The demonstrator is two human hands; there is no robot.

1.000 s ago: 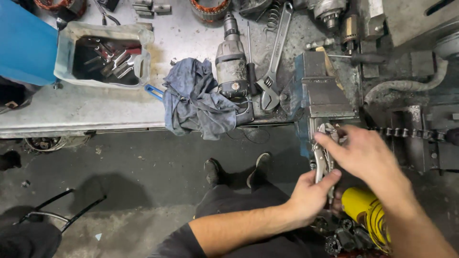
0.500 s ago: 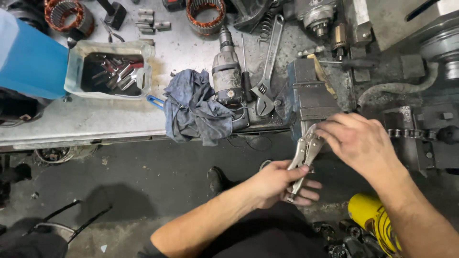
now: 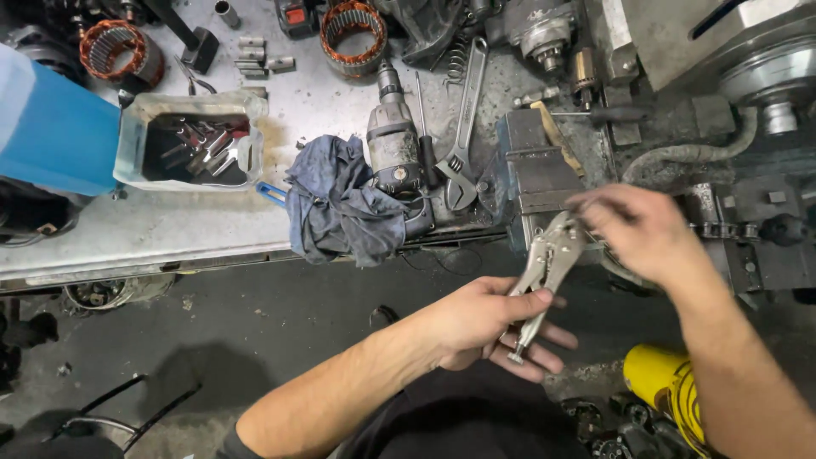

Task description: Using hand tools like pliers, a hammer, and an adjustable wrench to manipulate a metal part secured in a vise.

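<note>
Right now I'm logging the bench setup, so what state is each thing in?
Locking pliers: held in left hand, jaws up by the right hand.
Blue rag: crumpled, draped over the bench edge.
Adjustable wrench: lying flat.
Drill: lying down.
Plastic tub: open, holding metal parts.

Left hand (image 3: 480,327) curled, palm up — right hand (image 3: 646,234) hovering, fingers (image 3: 595,208) pinched.

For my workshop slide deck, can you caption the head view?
Left hand holds locking pliers by the handles while the right hand reaches their jaws, beside a bench vise.
</note>
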